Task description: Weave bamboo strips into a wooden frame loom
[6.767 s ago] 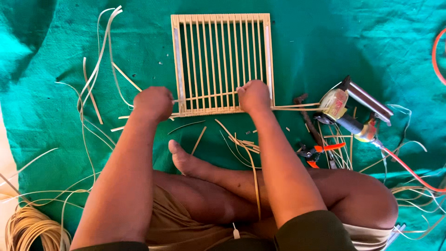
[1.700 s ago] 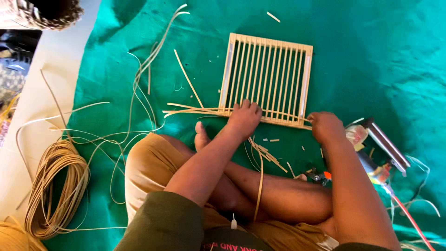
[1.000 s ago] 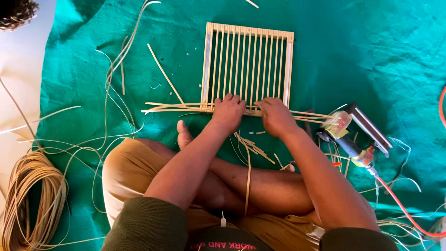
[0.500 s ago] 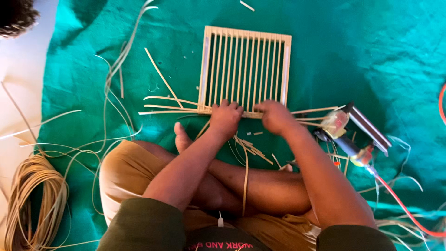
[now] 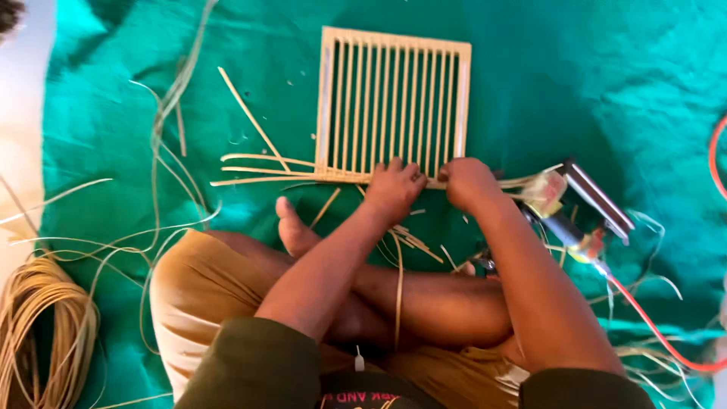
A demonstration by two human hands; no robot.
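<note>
Coil of cane (image 5: 42, 333) sits far left, half off the green cloth (image 5: 575, 83); loose cane strips (image 5: 174, 98) trail across the cloth toward the work.

Risks, judged from the layout:
- Horizontal weaving strips (image 5: 265, 173) stick out well left of the slatted wooden frame (image 5: 394, 98). They lie loose, so a tug from either hand could slide them out of the slats or snap the thin cane.
- Frame lies flat on cloth with nothing pinning it, so pressure at its bottom edge could shift or tilt it.
- Bare foot (image 5: 294, 231) is just beside the cut offcuts (image 5: 413, 241); splinters are possible.
- Tool with a dark handle (image 5: 569, 227) and red cord (image 5: 651, 326) lie near the right forearm. An elbow swing could snag the cord and drag the tool.

Grip:
- Left hand (image 5: 394, 189): fingers curled down onto the strip bundle at the frame's bottom rail, narrow and closed, pressing or pinching the strips. Whether a strip is actually held between the fingertips, cannot tell; knuckles hide it.
- Right hand (image 5: 468, 182): closed into a near fist on the same bundle, just beside the left hand, at the frame's lower right. Strips run out from under it to the right, so it looks clamped on them.

Frame is centre top, touching both hands at its near edge.
</note>
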